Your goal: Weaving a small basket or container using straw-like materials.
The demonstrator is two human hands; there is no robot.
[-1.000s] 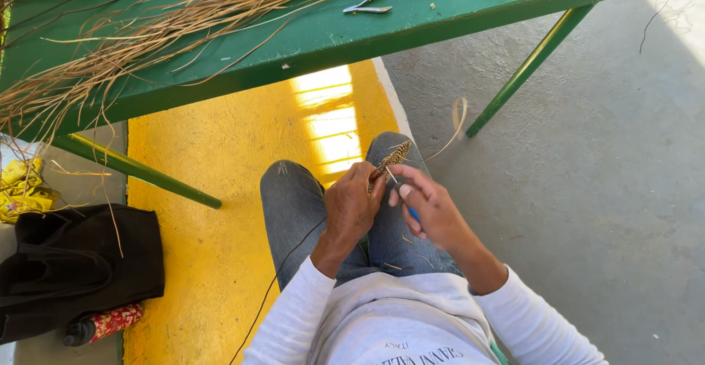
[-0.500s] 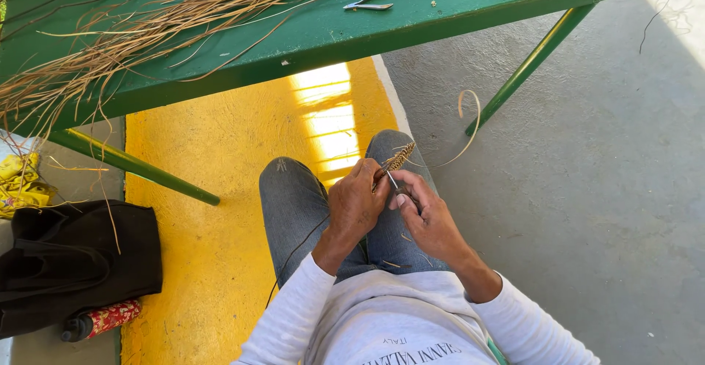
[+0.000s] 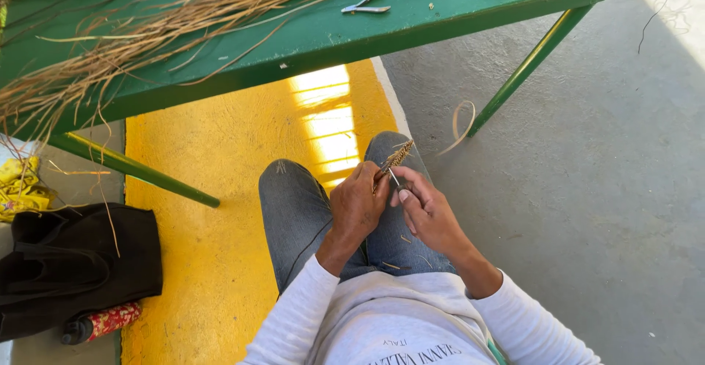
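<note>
Head view: left hand (image 3: pixel 358 207) clamps a rough woven straw piece (image 3: pixel 394 159); right hand (image 3: pixel 426 211) pinches a thin metal tool (image 3: pixel 394 181).

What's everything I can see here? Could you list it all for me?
Woven fibre piece: one, tan, held over the knees.
Thin tool: one, metal, at the piece's lower end.
Table: one, green, above the knees.
Dry fibres: a heap, tan, on the table.
Pliers: one, metal, on the table.
Black bag: one, on the floor, left.
Left hand: holds the piece.
Right hand: holds the tool.
</note>
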